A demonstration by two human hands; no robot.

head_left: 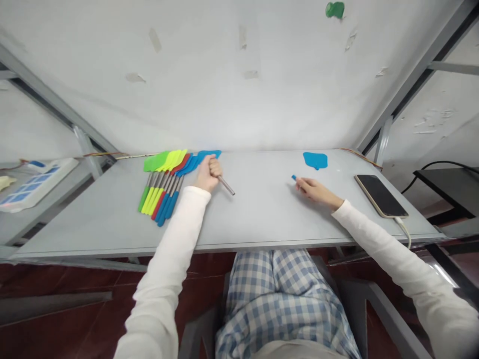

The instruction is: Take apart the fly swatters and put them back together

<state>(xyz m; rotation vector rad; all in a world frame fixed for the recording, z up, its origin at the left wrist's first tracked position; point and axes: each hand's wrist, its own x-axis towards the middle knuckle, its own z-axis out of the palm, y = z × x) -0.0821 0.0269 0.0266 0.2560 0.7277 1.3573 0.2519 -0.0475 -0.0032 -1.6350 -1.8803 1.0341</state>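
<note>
My left hand (210,173) is closed in a fist around a bare metal shaft (227,186), whose end points down to the right. A flat blue head (210,153) shows just beyond the fist; whether it joins the shaft is hidden. To its left lies a fanned row of what look like fly swatters (159,187), with green, yellow, red and blue heads and handles on metal shafts. My right hand (312,190) pinches a small blue piece (294,177), mostly covered by the fingers. Behind it a separate blue swatter head (315,160) with a short stub lies on the table.
The grey table (254,219) runs up to a white wall. A phone (380,194) with a white cable lies at the right. Metal frame posts (87,149) stand at both sides. A white power strip (37,182) is on the surface at far left.
</note>
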